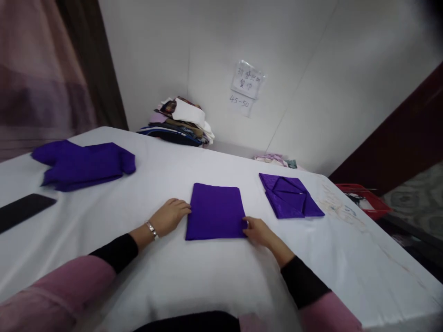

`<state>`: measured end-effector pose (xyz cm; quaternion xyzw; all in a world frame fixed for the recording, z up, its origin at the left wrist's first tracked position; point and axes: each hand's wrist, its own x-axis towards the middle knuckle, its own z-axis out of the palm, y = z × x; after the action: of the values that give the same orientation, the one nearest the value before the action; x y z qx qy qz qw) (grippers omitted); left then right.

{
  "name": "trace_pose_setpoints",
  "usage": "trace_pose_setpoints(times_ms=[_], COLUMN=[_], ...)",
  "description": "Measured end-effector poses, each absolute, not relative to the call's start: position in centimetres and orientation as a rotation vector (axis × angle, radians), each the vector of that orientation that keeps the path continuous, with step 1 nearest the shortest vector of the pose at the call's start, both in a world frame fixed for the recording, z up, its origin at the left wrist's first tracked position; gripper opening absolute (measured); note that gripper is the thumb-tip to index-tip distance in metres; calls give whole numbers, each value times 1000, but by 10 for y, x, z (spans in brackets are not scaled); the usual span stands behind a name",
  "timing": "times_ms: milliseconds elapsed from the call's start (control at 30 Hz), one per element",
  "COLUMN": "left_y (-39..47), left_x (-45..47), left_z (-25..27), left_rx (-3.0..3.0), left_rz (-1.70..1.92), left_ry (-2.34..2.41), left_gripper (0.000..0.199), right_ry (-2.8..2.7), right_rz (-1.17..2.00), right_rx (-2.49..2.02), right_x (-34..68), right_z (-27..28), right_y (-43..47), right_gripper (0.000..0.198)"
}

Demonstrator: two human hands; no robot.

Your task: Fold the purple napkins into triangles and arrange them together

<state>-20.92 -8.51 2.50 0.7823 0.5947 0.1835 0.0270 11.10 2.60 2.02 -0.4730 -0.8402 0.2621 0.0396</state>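
Observation:
A purple cloth napkin (216, 212), folded into a flat square, lies on the white-covered table (221, 276) in front of me. My left hand (170, 216), with a metal band at the wrist, has its fingers together at the napkin's left edge; the thumb is hidden. At the lower right edge, my right hand (256, 230) pinches the cloth between thumb and fingers. Just to the right lies another purple napkin (292, 197), folded with crossing flaps into a pointed shape. A loosely folded heap of purple cloth (86, 165) rests at the far left.
A dark flat object (26, 210) lies at the table's left edge. Piled clothes (183, 122) stand behind the table against the wall, with more fabric (272, 159) farther right. A red basket (367, 200) sits beyond the right edge. Handwritten paper signs (246, 87) hang on the wall.

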Motion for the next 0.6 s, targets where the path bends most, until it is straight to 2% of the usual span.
trace_pose_setpoints(times_ms=[133, 200, 433, 600], left_y=[-111, -126, -145, -147], left_x=[-204, -182, -142, -144], left_z=[22, 18, 12, 6], left_rx=[2307, 2295, 2276, 2138], left_rz=[724, 767, 687, 589], left_ry=[1868, 1822, 1755, 1797], left_gripper=[33, 34, 61, 75], right_ry=[-2680, -2647, -2887, -3101], right_rz=[495, 436, 825, 854], right_rx=[-1438, -1294, -224, 124], right_x=[107, 93, -14, -72], right_z=[30, 40, 58, 46], right_y=[8, 8, -16, -23], right_gripper=[37, 35, 59, 70])
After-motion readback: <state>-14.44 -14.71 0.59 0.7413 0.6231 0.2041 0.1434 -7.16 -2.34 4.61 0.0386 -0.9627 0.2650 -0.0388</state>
